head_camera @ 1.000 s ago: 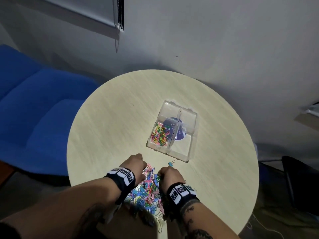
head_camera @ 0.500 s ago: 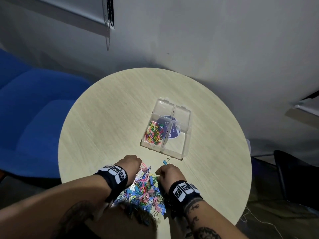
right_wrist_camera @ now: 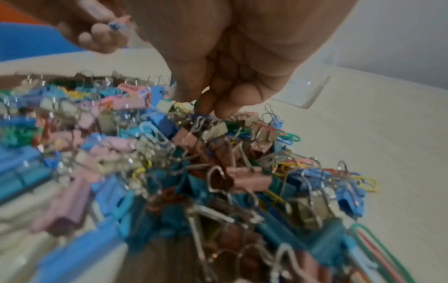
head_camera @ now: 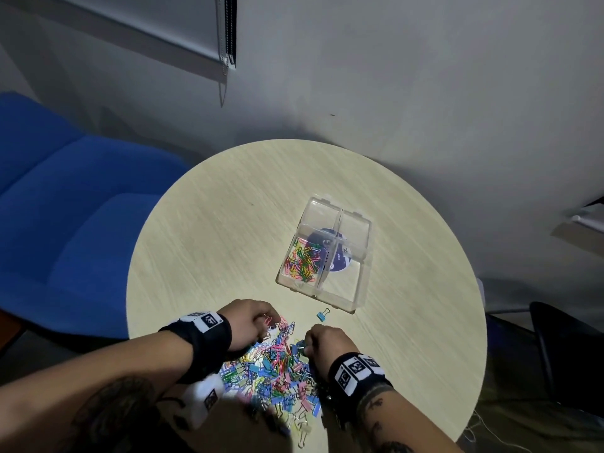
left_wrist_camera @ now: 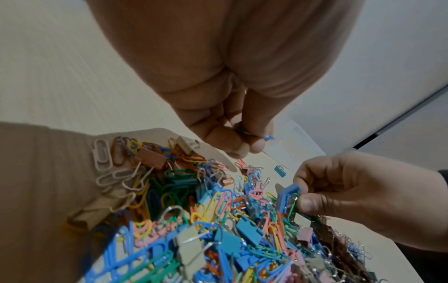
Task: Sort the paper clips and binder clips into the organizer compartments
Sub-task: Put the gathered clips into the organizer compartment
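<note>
A heap of coloured paper clips and binder clips [head_camera: 274, 367] lies at the table's near edge. My left hand [head_camera: 269, 323] hovers over the heap's far-left side and pinches a few paper clips [left_wrist_camera: 254, 135], one of them blue. My right hand [head_camera: 305, 343] is on the heap's right side, where thumb and forefinger pinch a blue binder clip [left_wrist_camera: 287, 193] tangled with a green paper clip. The clear four-compartment organizer [head_camera: 359, 289] stands beyond the heap. Its near-left compartment holds paper clips [head_camera: 302, 264]; the other compartments look empty.
A single blue binder clip [head_camera: 323, 313] lies alone between the heap and the organizer. The round wooden table [head_camera: 212, 240] is bare on its left and far sides. A blue sofa [head_camera: 65, 197] stands to the left, and a dark chair [head_camera: 565, 348] to the right.
Both hands stay at the heap and their fingers work among the clips. The head view has shifted slightly; the organizer and the lone clip have not moved.
</note>
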